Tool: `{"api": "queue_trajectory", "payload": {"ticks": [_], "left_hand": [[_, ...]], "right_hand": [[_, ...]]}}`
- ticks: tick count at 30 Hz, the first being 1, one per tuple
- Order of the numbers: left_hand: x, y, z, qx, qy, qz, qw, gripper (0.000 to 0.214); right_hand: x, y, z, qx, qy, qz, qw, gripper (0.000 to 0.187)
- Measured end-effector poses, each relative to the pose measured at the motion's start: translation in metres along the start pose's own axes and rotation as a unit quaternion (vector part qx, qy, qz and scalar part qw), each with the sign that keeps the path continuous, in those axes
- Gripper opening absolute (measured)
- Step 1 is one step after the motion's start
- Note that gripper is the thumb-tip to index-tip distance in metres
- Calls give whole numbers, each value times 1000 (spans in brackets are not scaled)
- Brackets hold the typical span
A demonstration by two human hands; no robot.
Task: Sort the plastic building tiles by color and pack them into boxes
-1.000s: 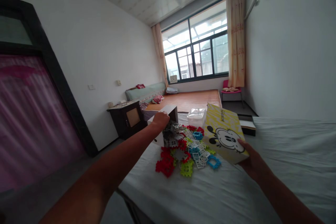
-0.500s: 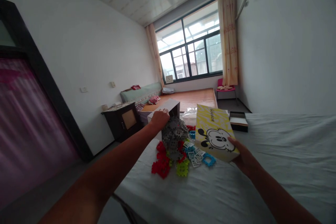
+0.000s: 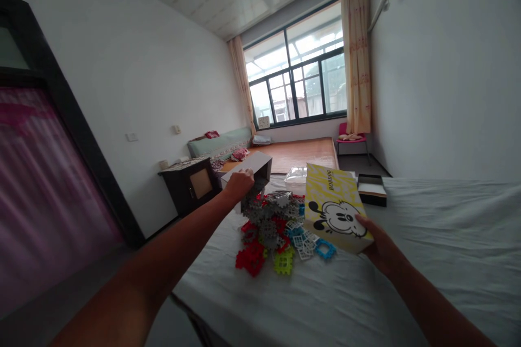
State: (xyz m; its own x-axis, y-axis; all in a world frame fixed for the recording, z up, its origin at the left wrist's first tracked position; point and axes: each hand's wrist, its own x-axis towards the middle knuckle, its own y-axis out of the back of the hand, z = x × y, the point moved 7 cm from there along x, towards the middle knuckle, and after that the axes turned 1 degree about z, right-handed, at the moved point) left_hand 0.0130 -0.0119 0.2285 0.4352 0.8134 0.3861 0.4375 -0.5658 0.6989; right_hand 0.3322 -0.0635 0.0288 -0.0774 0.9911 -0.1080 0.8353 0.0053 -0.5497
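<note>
My left hand (image 3: 241, 181) grips the edge of a grey-white box (image 3: 254, 164), tipped so its opening faces down and to the right. Below that opening lies a heap of grey interlocking plastic pieces (image 3: 268, 214). Red pieces (image 3: 251, 258), a lime green piece (image 3: 284, 262), white lattice pieces (image 3: 304, 243) and a blue piece (image 3: 325, 248) spread around and under the grey ones. My right hand (image 3: 378, 241) holds a yellow and white cardboard box (image 3: 336, 203) by its lower right corner. A cartoon dog's face and the word BOBDOG show on that box.
The pieces rest on a bed with a pale sheet (image 3: 439, 249). Behind the yellow box are a clear plastic container (image 3: 296, 175) and a black open box (image 3: 372, 191). Farther back stand a second bed (image 3: 301, 153), a dark cabinet (image 3: 191, 184) and a pink chair (image 3: 350, 143).
The grey pieces have slid out of the tipped box and spread over the coloured ones. My left hand and that box have shifted slightly left. The yellow box stays nearly in place.
</note>
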Motion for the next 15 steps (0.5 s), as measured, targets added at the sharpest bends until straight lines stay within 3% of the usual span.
{"api": "queue_trajectory", "payload": {"ticks": [9, 15], "left_hand": [[-14, 12, 7, 10, -64, 33, 997, 36], [-17, 23, -9, 30, -42, 36, 998, 35]], "right_hand": [[3, 5, 1, -9, 16, 4, 1000, 61], [-1, 0, 3, -14, 13, -13, 1000, 61]]}}
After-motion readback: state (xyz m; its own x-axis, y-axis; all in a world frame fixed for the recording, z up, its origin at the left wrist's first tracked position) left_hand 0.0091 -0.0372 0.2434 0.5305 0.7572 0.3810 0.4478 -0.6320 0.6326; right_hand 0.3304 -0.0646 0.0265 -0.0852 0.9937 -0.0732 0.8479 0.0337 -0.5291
